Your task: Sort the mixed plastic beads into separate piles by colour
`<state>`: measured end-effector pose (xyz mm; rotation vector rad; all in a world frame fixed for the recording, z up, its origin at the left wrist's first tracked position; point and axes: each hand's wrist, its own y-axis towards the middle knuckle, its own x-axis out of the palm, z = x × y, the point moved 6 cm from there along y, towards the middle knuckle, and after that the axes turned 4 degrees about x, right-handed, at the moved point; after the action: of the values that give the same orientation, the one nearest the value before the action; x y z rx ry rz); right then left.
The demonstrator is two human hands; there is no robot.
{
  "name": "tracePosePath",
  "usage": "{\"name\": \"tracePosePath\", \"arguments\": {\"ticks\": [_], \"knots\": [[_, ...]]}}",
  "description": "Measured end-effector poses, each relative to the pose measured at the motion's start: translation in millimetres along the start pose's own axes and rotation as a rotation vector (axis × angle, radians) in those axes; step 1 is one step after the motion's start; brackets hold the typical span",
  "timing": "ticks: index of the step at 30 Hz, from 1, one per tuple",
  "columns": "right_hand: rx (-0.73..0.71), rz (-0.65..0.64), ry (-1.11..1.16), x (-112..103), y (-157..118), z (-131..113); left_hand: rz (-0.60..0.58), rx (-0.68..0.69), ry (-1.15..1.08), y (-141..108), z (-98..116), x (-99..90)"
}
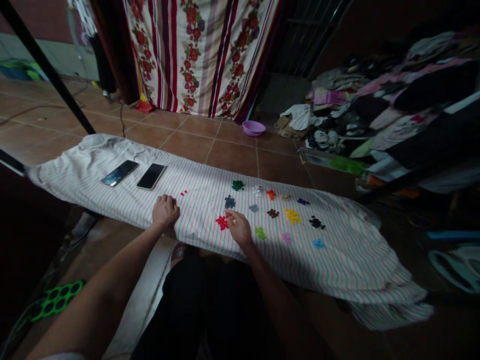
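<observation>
My left hand (pixel 165 211) rests on the striped cloth (pixel 198 200) with its fingers curled; what it holds, if anything, is hidden. Just beyond it lie a few small red pieces (pixel 183 192). My right hand (pixel 238 226) has its fingers pinched at the right edge of a red pile (pixel 222 222), and anything between the fingertips is too small to make out. Around it are piles of small pieces: dark grey (pixel 230 202), dark green (pixel 237 185), light grey (pixel 254 208), lime green (pixel 260 232), brown (pixel 273 213), yellow (pixel 292 216), pink (pixel 286 237), black (pixel 317 222) and blue (pixel 319 243).
Two phones, one (pixel 120 173) beside the other (pixel 152 176), lie on the cloth's left part. White (pixel 258 190), orange (pixel 270 194), beige (pixel 285 197) and navy (pixel 303 201) piles sit along the far side. A purple basin (pixel 254 128) stands on the floor.
</observation>
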<state>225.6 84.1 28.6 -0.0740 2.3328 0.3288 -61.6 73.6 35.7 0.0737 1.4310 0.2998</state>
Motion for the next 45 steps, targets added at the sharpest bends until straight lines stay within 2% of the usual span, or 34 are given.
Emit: {"name": "tracePosePath", "arguments": {"ticks": [3, 6, 9, 13, 17, 21, 25, 29, 33, 37, 39, 41, 45], "knots": [[-0.025, -0.056, -0.018, 6.7, 15.3, -10.4, 0.073, -0.100, -0.027, 9.4, -3.9, -2.2], [-0.076, -0.124, -0.032, 24.9, 37.6, -31.0, 0.123, -0.168, -0.048, 11.0, -5.2, -0.9], [-0.117, -0.190, -0.061, 54.4, 65.6, -60.3, 0.155, -0.186, -0.069, 8.2, -5.5, -0.4], [-0.103, -0.280, -0.073, 100.4, 102.2, -94.2, 0.170, -0.212, -0.112, 5.9, -8.7, 0.3], [-0.019, -0.323, -0.151, 128.8, 123.3, -99.9, 0.183, -0.235, -0.134, 6.7, -11.5, 2.3], [-0.054, -0.359, -0.185, 137.4, 124.2, -93.0, 0.185, -0.249, -0.155, 7.0, -12.6, 4.2], [-0.110, -0.304, -0.084, 130.4, 119.9, -90.5, 0.171, -0.257, -0.177, 6.7, -13.9, 5.7], [0.045, -0.230, 0.135, 109.7, 107.5, -74.4, 0.172, -0.257, -0.165, 5.1, -15.4, 5.8], [0.122, -0.181, 0.243, 68.4, 74.7, -43.8, 0.168, -0.259, -0.168, 3.8, -17.2, 7.5], [0.132, -0.038, 0.120, 12.6, 30.7, -7.2, 0.168, -0.275, -0.170, 3.7, -18.6, 8.2], [0.124, 0.027, 0.033, -6.5, 11.0, 6.8, 0.164, -0.279, -0.180, 3.6, -18.2, 7.5], [0.111, 0.038, -0.027, -12.8, -3.6, 15.7, 0.157, -0.282, -0.194, 3.3, -17.3, 6.5], [0.095, 0.052, -0.056, -6.0, -15.0, 19.3, 0.163, -0.292, -0.169, 2.2, -15.9, 4.9]]}}
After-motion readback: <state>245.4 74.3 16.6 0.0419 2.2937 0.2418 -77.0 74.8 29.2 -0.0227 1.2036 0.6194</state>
